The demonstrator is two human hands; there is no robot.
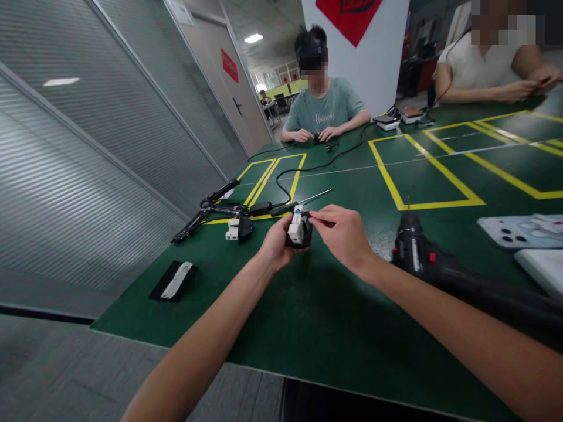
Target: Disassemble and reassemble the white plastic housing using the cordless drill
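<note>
My left hand [276, 243] is closed around a small black and white device [298, 230], holding it just above the green table [316, 316]. My right hand [341, 231] pinches at the top of the same device with thumb and forefinger pressed together. A screwdriver [299, 203] with a dark green handle lies on the table just beyond my hands. A second black and white part [238, 229] rests to the left of my left hand.
A black power drill [417, 252] lies at my right forearm. A phone [519, 230] and a white slab [543, 266] sit at the far right. Black tools [206, 211] and a black pad with a white strip [173, 281] lie left. Two people work across the table.
</note>
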